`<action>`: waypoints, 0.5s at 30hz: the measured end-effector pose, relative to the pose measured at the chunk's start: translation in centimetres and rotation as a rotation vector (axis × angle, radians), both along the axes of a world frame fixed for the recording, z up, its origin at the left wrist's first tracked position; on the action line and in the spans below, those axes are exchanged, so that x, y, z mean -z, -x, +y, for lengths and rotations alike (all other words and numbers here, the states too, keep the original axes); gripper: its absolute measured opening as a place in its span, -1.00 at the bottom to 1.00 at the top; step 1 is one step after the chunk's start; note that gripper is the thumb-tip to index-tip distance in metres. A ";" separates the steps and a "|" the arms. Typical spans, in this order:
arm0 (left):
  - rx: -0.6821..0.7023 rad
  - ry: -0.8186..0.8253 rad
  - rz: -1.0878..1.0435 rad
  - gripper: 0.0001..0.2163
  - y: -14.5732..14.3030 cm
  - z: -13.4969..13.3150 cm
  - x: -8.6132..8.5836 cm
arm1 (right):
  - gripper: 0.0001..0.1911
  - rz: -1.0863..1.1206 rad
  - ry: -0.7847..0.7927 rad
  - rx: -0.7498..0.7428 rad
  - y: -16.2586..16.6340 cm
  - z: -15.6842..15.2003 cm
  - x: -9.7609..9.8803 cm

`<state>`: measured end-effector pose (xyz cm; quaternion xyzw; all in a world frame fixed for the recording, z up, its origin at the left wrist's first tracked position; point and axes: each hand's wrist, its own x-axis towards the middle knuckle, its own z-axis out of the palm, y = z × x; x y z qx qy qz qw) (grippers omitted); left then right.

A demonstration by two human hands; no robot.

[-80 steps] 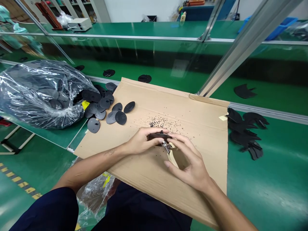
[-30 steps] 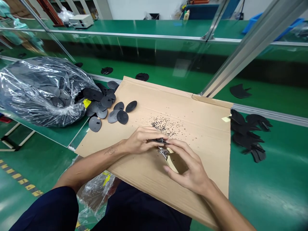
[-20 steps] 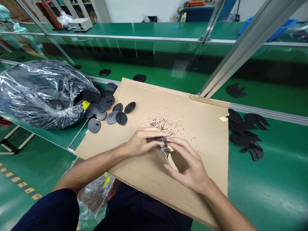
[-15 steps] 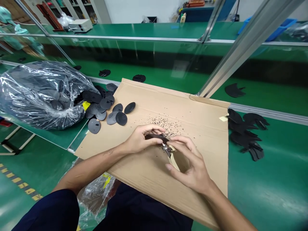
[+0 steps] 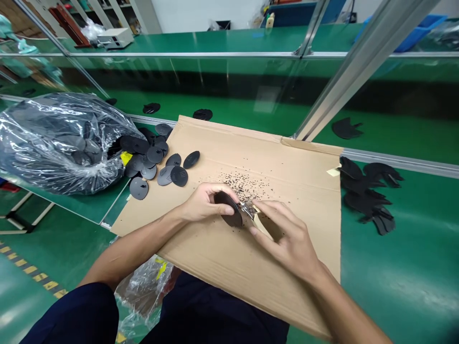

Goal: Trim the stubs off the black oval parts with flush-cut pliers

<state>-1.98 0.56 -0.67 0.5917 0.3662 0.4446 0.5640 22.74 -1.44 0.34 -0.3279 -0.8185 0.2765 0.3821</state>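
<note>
My left hand (image 5: 202, 203) pinches a black oval plastic piece (image 5: 229, 215) between thumb and fingers, tilted so its flat face shows. My right hand (image 5: 287, 236) is closed round small metal nippers with tan handles (image 5: 256, 220), their jaws at the right edge of the piece. Both hands hover just above a flat sheet of cardboard (image 5: 294, 172) lying across my lap and the bench. Black trimmings (image 5: 247, 184) are scattered on the cardboard just beyond my hands.
A clear plastic bag (image 5: 53, 138) full of black pieces lies at the left, with several loose ovals (image 5: 158, 160) spilled from its mouth. A pile of black pieces (image 5: 366, 191) sits at the right on the green bench. A slanted metal post (image 5: 344, 71) rises behind the cardboard.
My left hand has turned the black piece from edge-on to face-up. The right hand with the nippers stays at the piece's right edge, shifted slightly up.
</note>
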 end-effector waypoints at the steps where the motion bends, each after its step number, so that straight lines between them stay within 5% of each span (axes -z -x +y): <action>1: 0.004 -0.013 0.010 -0.64 0.1 0.0 -0.1 | -0.54 -0.001 0.011 -0.018 -0.1 0.0 -0.1; 15: -0.039 -0.246 0.087 -0.78 0.4 -0.2 -0.4 | -0.54 -0.082 -0.068 -0.007 -0.2 0.3 -0.3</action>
